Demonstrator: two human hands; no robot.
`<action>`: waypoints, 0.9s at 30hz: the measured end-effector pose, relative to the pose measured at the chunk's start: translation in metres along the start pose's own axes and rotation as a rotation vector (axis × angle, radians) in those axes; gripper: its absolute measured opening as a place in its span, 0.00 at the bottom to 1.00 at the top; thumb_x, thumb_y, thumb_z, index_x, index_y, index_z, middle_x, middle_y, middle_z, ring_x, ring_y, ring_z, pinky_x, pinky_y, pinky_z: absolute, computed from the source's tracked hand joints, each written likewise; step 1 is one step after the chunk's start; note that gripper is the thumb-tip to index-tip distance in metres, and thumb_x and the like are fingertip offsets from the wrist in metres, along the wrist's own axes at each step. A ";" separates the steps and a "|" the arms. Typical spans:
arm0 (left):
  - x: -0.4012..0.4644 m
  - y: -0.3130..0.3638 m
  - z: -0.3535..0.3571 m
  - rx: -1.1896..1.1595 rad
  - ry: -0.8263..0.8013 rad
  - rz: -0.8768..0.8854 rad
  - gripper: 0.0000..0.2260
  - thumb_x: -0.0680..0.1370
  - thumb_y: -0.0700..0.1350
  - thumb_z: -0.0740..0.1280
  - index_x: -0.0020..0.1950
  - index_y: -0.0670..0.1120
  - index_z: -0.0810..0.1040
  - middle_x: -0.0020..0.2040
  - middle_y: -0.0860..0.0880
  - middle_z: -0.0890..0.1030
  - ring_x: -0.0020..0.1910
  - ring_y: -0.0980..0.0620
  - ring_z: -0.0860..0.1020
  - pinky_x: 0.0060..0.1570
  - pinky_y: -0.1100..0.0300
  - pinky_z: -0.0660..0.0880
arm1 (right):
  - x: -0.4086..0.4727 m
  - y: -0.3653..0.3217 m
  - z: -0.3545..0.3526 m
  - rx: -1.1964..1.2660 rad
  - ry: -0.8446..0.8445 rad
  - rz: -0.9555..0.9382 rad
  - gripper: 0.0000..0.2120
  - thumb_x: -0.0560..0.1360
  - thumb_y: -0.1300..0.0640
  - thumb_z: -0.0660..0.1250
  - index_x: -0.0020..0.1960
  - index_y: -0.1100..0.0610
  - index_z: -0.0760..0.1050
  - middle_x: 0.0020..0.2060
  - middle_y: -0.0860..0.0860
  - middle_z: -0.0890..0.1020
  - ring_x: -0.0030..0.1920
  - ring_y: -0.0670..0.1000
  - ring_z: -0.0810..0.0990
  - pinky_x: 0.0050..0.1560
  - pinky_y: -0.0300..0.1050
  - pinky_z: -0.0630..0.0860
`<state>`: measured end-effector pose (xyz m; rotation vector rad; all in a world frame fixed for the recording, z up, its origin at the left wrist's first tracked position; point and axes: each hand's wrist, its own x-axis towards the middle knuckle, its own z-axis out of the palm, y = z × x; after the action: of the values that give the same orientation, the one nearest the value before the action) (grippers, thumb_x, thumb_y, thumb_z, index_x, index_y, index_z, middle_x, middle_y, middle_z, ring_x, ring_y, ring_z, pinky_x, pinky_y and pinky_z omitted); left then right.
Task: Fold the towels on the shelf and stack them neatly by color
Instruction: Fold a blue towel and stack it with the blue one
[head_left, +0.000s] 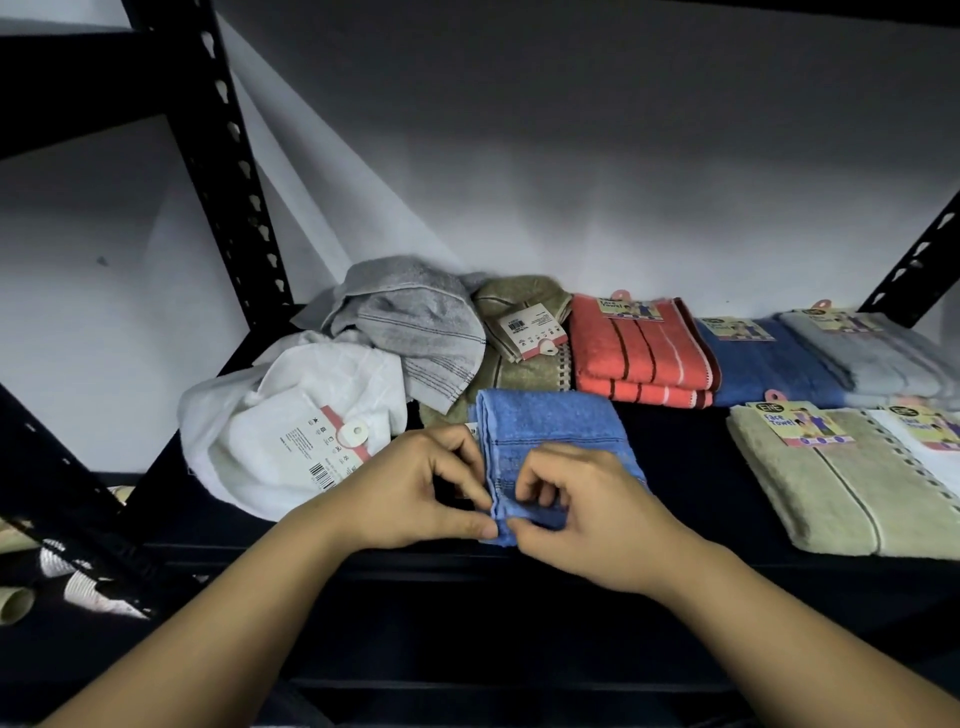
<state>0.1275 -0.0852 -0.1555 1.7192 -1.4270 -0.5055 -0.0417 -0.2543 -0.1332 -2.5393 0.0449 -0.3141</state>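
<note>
On a dark shelf (675, 441), going left to right: crumpled white towel (291, 431) at nine o'clock, crumpled grey towel (415, 322) behind it, olive towel (524, 332), folded blue towel (550, 431) at centre. The left hand (415, 493) and right hand (587, 512) both have fingers curled, pinching its near-left corner. From twelve to three o'clock lie folded coral (639, 348), dark blue (769, 369), pale grey (878, 353) and beige (841, 493) towels.

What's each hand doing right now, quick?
Left hand: pinching the near corner of the blue towel.
Right hand: pinching the same corner of the blue towel, fingers curled.
</note>
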 end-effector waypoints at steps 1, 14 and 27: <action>0.000 0.000 0.000 -0.003 -0.004 -0.004 0.09 0.68 0.49 0.83 0.46 0.53 0.89 0.48 0.55 0.79 0.51 0.52 0.80 0.54 0.63 0.74 | 0.000 -0.001 -0.002 -0.035 -0.030 0.001 0.08 0.70 0.47 0.71 0.44 0.48 0.76 0.41 0.41 0.76 0.43 0.47 0.78 0.42 0.44 0.77; 0.000 0.002 0.000 0.005 -0.019 -0.017 0.09 0.68 0.50 0.83 0.47 0.54 0.90 0.48 0.55 0.78 0.52 0.52 0.79 0.54 0.64 0.72 | -0.002 -0.003 0.006 -0.183 0.003 -0.060 0.10 0.75 0.45 0.65 0.45 0.52 0.78 0.44 0.44 0.73 0.43 0.44 0.74 0.41 0.40 0.73; 0.000 0.003 0.005 -0.073 0.005 0.060 0.12 0.68 0.46 0.83 0.50 0.50 0.89 0.45 0.52 0.80 0.44 0.51 0.79 0.48 0.61 0.75 | -0.020 0.019 0.006 -0.216 -0.095 -0.073 0.20 0.80 0.40 0.61 0.69 0.42 0.79 0.46 0.38 0.68 0.51 0.43 0.69 0.57 0.41 0.65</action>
<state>0.1221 -0.0864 -0.1558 1.6143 -1.4345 -0.5143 -0.0587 -0.2653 -0.1527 -2.7717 -0.0529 -0.2275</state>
